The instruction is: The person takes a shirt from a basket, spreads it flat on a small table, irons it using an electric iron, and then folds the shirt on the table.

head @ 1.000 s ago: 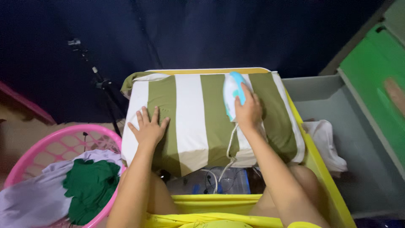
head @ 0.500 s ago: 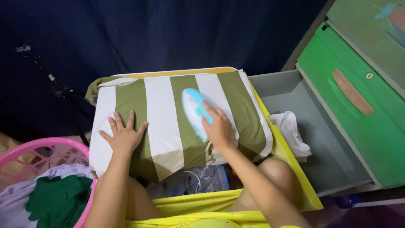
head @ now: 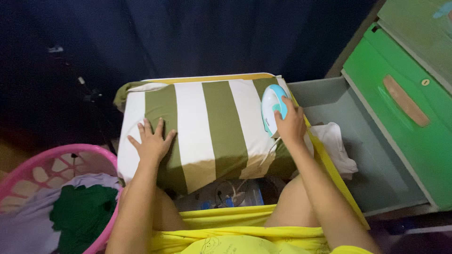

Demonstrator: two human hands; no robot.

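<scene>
1. Left hand (head: pixel 153 143): spread flat, palm down on striped green-and-white cloth (head: pixel 207 122), gripping nothing, seemingly pinning it smooth.
2. Right hand (head: pixel 291 126): closed around small white-and-blue iron (head: pixel 272 107), pressed on cloth's right edge.
3. Beside: pink laundry basket (head: pixel 94 153), open grey drawer (head: pixel 376 155).

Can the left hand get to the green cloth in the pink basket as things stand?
Probably yes. The left hand lies flat on the striped cloth and holds nothing. The pink laundry basket sits open-topped just beside that forearm, with the green cloth lying on top of the pile, uncovered.
</scene>
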